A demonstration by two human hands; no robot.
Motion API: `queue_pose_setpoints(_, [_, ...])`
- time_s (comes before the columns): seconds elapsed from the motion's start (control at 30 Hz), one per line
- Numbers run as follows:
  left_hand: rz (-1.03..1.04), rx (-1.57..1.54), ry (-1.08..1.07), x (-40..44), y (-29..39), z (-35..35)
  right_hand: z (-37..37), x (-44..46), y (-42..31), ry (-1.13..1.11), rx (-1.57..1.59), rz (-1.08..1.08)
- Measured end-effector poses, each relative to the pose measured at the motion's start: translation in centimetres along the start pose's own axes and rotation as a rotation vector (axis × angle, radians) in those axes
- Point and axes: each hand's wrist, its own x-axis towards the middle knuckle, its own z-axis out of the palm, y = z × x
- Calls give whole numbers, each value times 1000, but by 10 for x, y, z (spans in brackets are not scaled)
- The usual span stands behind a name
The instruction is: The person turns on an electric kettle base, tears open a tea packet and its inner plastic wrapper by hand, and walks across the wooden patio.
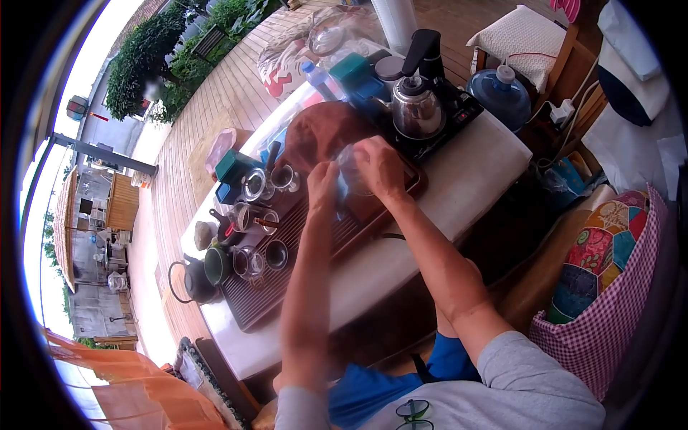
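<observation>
Over the slatted brown tea tray (315,240), my two hands are close together with a clear, see-through thing between them. It looks like a thin plastic bag (349,172), though blur hides its exact shape. My right hand (380,165) pinches it from the right side. My left hand (322,185) is closed at its left edge. A crumpled brown cloth (322,132) lies just beyond my hands. Left of my left hand stand small glass cups, among them a glass cup (285,179), a glass pitcher (248,263) and a dark round cup (276,254).
A steel kettle (416,111) stands on a black electric base (459,115) at the table's far right. Teal boxes (351,70) sit behind the cloth. A dark teapot (195,279) is at the left end. A water jug (498,97) stands beyond the white table (459,186).
</observation>
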Motion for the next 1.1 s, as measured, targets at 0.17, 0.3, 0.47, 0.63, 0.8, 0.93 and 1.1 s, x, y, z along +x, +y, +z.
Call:
queue_pose_setpoints(0.17, [-21,-91,-65,-4,-1,-4,7,-4,2,-36,-36,84])
queue_pose_setpoints(0.3, [-62,-33,-61,-5,3,-6,4,0,-3,-68,-21,82])
queue_pose_setpoints(0.47, [57,58,7,-18,24,7,9,-1,-3,-42,30,78])
queue_pose_setpoints(0.63, [32,98,-1,-13,20,7,9,0,-6,-47,101,88])
queue_pose_setpoints(0.8, [-74,-14,27,-6,19,7,1,1,-10,-92,163,186])
queue_pose_setpoints(0.93, [-121,-29,34,-11,24,7,-12,8,-17,-259,181,337])
queue_pose_setpoints(1.1, [-110,52,28,-16,29,10,5,2,1,-69,118,80])
